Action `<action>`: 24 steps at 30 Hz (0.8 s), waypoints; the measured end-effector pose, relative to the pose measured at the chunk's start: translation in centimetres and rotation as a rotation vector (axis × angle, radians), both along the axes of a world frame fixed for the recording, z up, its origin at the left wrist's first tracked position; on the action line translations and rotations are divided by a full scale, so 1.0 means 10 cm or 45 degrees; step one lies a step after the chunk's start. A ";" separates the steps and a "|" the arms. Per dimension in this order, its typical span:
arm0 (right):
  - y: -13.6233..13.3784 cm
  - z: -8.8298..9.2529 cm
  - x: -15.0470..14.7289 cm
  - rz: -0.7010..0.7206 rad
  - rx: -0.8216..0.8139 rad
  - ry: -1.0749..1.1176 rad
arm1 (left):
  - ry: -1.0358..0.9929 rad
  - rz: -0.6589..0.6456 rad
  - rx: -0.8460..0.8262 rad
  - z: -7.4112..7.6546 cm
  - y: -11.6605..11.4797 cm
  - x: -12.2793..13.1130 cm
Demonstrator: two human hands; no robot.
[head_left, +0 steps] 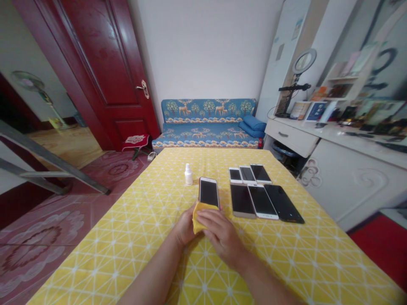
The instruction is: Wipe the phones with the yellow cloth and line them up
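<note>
A white phone with a dark screen (209, 192) is held at its lower end by my left hand (186, 225), whose fingers are partly hidden behind a yellow cloth (199, 217). Over the lower part of the phone, my right hand (222, 235) presses the cloth with its fingers closed on it. Beyond the phone, slightly to the left, a small white bottle (188, 175) stands upright. To the right lie several phones in two rows, among them a white-framed one (263, 201) and a large black one (282, 203).
The table (127, 237) has a yellow patterned cloth. Behind it stands a blue patterned sofa (206, 129). A white dresser (352, 169) with a ring light (304, 62) is at the right. A metal ladder (47, 156) and a red door (104, 55) are at the left.
</note>
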State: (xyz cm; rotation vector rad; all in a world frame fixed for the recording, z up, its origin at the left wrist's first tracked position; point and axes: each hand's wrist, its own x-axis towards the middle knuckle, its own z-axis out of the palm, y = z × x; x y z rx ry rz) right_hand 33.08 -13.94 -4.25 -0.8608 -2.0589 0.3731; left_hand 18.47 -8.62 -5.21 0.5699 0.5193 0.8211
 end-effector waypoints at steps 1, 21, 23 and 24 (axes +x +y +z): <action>0.00 0.00 0.00 0.022 0.017 -0.041 | -0.012 -0.015 0.005 0.01 0.00 0.00; 0.27 -0.20 0.34 -0.571 0.045 0.393 | 0.053 -0.440 0.223 -0.01 -0.10 0.03; 0.24 -0.17 0.36 -0.597 0.029 0.456 | 0.081 -0.474 0.260 0.02 -0.12 0.02; 0.23 -0.15 0.36 -0.600 0.038 0.475 | 0.108 -0.477 0.282 0.04 -0.12 0.02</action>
